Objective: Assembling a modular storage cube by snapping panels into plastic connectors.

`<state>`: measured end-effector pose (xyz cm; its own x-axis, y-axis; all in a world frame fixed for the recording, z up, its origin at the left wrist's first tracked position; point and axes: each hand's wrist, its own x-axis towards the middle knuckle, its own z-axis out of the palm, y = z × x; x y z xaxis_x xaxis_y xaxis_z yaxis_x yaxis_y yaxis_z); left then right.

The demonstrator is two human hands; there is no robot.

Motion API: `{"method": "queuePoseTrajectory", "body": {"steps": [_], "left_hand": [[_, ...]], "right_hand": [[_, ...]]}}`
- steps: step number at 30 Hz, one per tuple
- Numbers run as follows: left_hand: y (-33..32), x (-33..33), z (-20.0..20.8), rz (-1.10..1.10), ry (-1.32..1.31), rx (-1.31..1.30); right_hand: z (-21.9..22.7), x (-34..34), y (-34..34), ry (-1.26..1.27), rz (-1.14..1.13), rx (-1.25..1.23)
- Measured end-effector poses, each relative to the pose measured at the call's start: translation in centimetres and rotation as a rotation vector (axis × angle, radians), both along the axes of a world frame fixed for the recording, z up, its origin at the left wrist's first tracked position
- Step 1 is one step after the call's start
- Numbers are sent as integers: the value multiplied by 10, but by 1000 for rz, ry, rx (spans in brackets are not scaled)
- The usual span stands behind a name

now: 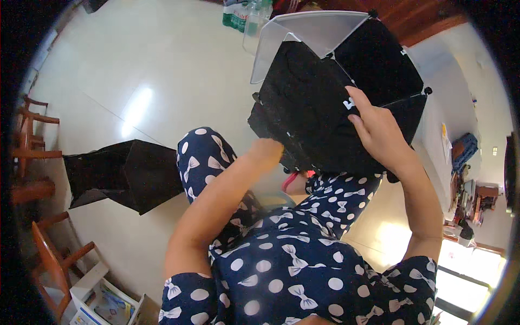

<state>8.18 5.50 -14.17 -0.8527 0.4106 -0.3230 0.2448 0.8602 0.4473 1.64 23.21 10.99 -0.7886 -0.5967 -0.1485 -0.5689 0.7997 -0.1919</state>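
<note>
A storage cube unit of black panels (384, 59) with black corner connectors and small white clips stands tilted before my knees. Its frosted translucent door panels (314, 30) stick out at the far side. My right hand (382, 130) grips the near black panel (309, 103) at its right edge, thumb and forefinger either side of a white clip (348, 103). At the panel's lower left edge is my left hand (265, 154), curled closed and slightly blurred; its fingertips are hidden, so what they hold cannot be made out.
On the floor to the left lies another black folded panel piece (124, 173). Wooden chairs (54, 260) line the left side, near a white bin (105, 300) with papers. Wrapped bottles (236, 16) stand far off. A white surface (439, 119) runs along the right.
</note>
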Motion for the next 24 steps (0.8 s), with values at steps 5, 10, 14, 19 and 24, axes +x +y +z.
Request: {"method": "queuePoseTrajectory", "body": {"steps": [5, 10, 14, 19, 24], "left_hand": [[-18, -28, -12, 610, 60, 108], [-24, -49, -22, 955, 320, 408], [-37, -50, -15, 893, 275, 749], [-38, -53, 19, 912, -87, 1006], [-41, -43, 41, 836, -153, 1546]], "right_hand": [[11, -30, 31, 66, 132, -173], [49, -61, 87, -40, 63, -369], [63, -53, 119, -188, -78, -452], [75, -53, 130, -86, -56, -422], [104, -82, 149, -43, -179, -444]]}}
